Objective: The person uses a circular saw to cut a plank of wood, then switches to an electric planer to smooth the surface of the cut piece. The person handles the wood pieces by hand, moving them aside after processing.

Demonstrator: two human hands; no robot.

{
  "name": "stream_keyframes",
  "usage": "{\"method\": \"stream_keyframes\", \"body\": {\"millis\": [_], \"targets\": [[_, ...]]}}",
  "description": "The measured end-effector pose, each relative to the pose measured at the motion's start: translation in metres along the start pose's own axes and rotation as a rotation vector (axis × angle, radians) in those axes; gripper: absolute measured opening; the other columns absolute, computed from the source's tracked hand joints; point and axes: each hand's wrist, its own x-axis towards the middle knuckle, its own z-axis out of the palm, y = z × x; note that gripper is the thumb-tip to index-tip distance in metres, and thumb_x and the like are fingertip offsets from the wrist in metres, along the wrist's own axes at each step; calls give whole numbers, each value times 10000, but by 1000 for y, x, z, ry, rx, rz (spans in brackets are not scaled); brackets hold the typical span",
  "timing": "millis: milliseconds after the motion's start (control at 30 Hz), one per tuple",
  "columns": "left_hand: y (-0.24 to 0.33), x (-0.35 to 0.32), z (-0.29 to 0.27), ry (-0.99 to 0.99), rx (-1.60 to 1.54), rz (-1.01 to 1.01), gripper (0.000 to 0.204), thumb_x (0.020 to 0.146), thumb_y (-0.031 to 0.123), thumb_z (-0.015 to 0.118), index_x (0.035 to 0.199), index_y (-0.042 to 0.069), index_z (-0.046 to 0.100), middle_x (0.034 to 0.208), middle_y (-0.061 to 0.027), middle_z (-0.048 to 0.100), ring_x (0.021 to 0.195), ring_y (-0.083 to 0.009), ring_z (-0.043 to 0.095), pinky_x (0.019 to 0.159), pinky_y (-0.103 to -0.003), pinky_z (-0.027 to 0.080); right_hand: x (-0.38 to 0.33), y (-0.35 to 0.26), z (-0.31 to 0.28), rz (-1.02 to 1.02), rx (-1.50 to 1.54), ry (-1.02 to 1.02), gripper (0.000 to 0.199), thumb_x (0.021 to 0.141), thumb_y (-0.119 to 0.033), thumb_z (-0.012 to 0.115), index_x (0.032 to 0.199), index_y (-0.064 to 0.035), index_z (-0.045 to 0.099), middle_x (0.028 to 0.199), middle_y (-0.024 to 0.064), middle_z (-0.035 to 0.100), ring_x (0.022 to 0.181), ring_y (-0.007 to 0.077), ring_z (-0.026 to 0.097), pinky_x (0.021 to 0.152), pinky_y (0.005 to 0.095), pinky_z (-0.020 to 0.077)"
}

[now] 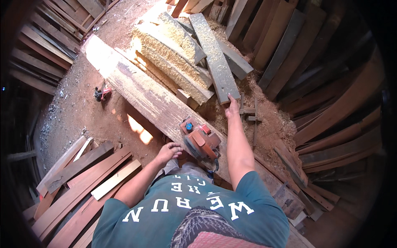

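Note:
My right hand [233, 106] reaches out to the near end of a grey, weathered plank [216, 60], with its fingers closed round that end. The plank lies slanting over a pile of boards [173, 66] strewn with pale wood shavings. My left hand [168, 152] hovers at the bench's near edge, fingers loosely bent and nothing in them. Just right of it sits an orange-red electric hand planer [201, 139], untouched, on a long, worn wooden bench board [140, 97].
Boards lean in rows along the right [285, 45] and upper left [45, 45]. Reddish and pale planks [91, 186] are heaped at lower left. A small red and black tool [102, 92] lies on the dusty ground. A wooden frame piece [250, 111] stands beside my right hand.

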Motion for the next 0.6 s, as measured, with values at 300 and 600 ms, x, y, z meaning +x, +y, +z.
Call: {"method": "stream_keyframes", "body": {"millis": [300,600], "targets": [[113,80,55,-274,-197,69,688,1142,550,385,1587,26,425,1490,-177,619,1290,-279,656,1071,-396,550,-282,-104,20,-911,-1171,187,662,808,-179,896,1317,-6,509,1187,209,626,1113,406,634,980,528,504],[174,106,187,-623,-715,202,601,1124,486,418,1440,-2,570,1242,-201,721,1051,-324,754,875,-531,649,-390,-56,-7,-1378,-1661,125,700,734,-237,907,1290,-95,507,1211,189,605,1082,379,603,914,520,440]]}}
